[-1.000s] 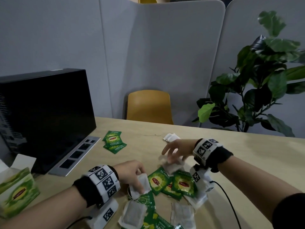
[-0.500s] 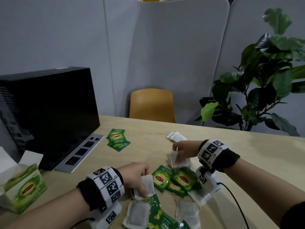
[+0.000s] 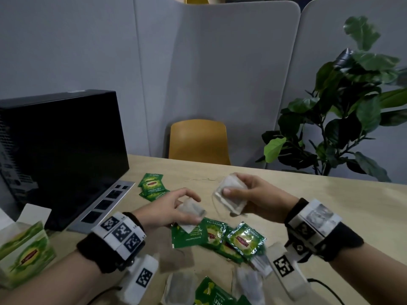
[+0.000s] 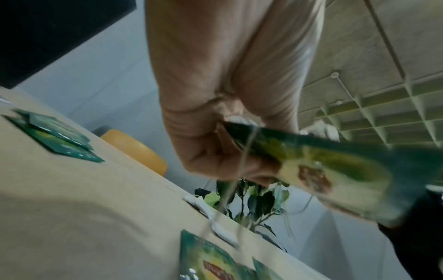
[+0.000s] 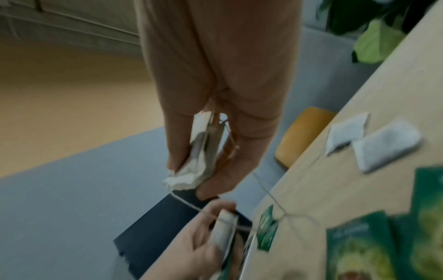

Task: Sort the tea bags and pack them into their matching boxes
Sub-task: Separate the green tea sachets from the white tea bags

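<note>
My left hand is lifted above the table and pinches a white tea bag together with a green sachet that hangs under it. The left wrist view shows that hand clamping the blurred green sachet. My right hand is raised beside it, thumb pressed on a small stack of white tea bags; the right wrist view shows the stack pinched in that hand. Strings trail from the bags. An open green tea box stands at the left.
Loose green sachets and white tea bags lie below the hands. A sorted stack of green sachets lies farther back, and two white bags lie beyond. A black computer case stands left; a yellow chair and plant are behind the table.
Both hands have risen off the table. The right one picked up white tea bags and lifted them; the left one lifted its white bag with a green sachet.
</note>
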A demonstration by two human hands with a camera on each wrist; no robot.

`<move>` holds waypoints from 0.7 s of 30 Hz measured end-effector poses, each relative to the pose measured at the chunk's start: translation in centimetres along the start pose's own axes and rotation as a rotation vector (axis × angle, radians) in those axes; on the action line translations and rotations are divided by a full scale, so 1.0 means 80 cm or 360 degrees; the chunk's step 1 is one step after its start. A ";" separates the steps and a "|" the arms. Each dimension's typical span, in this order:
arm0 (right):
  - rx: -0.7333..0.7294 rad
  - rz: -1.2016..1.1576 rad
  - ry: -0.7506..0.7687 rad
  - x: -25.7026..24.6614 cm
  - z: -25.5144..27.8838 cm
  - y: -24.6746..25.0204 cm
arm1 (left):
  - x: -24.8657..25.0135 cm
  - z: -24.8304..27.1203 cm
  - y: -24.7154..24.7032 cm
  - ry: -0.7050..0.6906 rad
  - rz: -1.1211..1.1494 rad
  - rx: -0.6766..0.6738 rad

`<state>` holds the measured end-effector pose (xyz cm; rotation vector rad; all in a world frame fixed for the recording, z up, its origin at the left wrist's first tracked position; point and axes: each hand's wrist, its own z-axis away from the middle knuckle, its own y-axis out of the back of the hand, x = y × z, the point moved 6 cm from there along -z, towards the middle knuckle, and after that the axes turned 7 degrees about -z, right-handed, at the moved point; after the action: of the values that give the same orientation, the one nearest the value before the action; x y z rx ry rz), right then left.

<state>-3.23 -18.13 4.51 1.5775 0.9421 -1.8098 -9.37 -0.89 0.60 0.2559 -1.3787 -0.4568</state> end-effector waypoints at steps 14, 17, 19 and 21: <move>0.0108 0.0260 -0.0015 0.020 -0.051 -0.015 | 0.013 -0.006 0.007 -0.0206 -0.0177 0.0242; 0.0454 0.0156 0.0027 0.013 -0.076 0.041 | -0.004 -0.010 0.022 -0.0050 0.0035 0.0295; 0.0667 0.0102 -0.0006 0.016 -0.094 0.078 | -0.018 -0.012 0.032 0.0034 0.0186 0.0338; 0.0863 0.0183 -0.0078 0.025 -0.111 0.113 | -0.031 -0.014 0.038 0.0125 0.0378 0.0366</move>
<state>8.88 -16.41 0.63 1.8404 0.3345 -2.1201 -8.08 2.82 -0.52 0.2901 -1.3650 -0.0902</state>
